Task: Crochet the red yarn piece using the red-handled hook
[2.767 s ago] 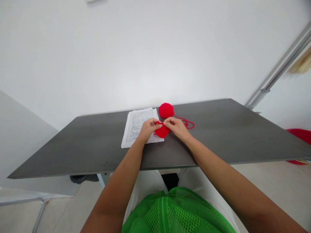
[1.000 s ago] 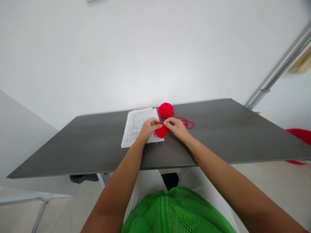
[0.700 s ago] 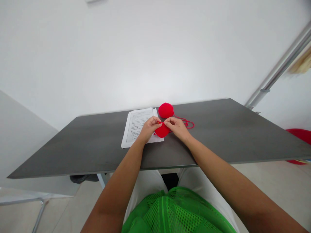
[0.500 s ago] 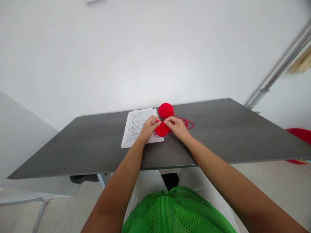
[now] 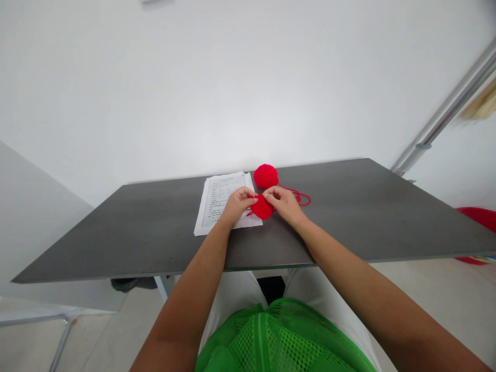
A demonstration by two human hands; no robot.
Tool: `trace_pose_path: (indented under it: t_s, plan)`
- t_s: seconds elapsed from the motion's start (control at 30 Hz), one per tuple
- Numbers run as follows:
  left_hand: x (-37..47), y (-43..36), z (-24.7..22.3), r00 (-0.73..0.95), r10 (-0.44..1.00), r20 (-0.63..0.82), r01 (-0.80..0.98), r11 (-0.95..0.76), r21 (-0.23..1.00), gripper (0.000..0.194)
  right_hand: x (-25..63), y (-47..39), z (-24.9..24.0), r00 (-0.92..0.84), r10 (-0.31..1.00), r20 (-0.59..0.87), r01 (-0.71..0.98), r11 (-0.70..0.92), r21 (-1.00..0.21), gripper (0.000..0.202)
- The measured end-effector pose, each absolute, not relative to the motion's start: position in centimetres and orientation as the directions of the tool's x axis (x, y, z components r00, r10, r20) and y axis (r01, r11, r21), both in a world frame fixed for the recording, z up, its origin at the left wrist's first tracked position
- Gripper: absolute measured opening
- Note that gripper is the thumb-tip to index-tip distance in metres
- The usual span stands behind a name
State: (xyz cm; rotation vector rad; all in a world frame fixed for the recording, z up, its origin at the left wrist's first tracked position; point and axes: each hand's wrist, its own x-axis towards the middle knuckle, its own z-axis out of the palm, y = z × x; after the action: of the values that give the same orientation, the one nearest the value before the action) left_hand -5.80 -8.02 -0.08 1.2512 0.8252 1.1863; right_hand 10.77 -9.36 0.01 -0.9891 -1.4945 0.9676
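Note:
A small rounded red piece of yarn work [image 5: 262,208] is held between my two hands, just above the table. My left hand [image 5: 239,204] pinches its upper left edge between thumb and fingers. On the other side, my right hand [image 5: 283,202] grips its upper right edge in the same way. Behind them rests a red ball of yarn [image 5: 266,176], and a strand of red yarn [image 5: 304,202] loops out from it to the right of my right hand. Whether a hook or needle is in my fingers cannot be seen.
A printed sheet of paper [image 5: 220,199] lies under and left of my left hand. The dark grey table [image 5: 349,217] runs along a white wall [image 5: 232,88]. A metal pole [image 5: 445,124] and a red object [image 5: 478,217] are at the right.
My hands stay at nearly the same spot, still pinching the red yarn work. The piece has shifted slightly in my fingers, and the view has tilted a little.

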Motion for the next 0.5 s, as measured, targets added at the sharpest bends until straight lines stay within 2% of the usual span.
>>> trace_pose_path:
  t_s: [0.27,0.5]
  plan:
    - [-5.69,-7.68,-0.38,0.173,0.972,0.157,-0.193,-0.123,0.973,0.025,10.76,-9.46,0.18,-0.118,0.931,0.345,0.102,0.357,-0.929,0.018]
    - [-5.60,-8.04,0.08,0.275,0.961,0.009,-0.208,0.051,0.977,0.021,10.78,-9.24,-0.18,-0.113,0.927,0.358,0.101,0.369,-0.924,0.019]
